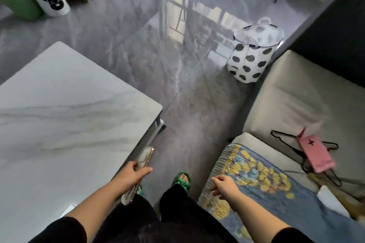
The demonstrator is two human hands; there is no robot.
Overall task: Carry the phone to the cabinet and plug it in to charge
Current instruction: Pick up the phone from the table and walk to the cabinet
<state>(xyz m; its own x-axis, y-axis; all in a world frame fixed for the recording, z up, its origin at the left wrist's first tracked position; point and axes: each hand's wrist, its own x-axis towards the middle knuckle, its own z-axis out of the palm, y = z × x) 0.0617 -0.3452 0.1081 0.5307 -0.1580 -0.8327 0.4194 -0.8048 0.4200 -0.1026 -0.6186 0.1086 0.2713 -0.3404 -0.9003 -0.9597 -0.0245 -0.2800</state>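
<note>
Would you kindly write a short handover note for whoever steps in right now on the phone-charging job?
Left hand: grip closed on the phone, held beside the marble table edge.
Right hand: empty, fingers loose, over the patterned blanket on the sofa.
Done: phone picked up.
Left: walk to the cabinet, not in view, and plug in the charger; no cable visible yet.

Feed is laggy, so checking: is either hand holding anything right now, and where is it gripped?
The left hand holds the phone, wrapped around its middle, both ends sticking out. The right hand is open and holds nothing.
</note>
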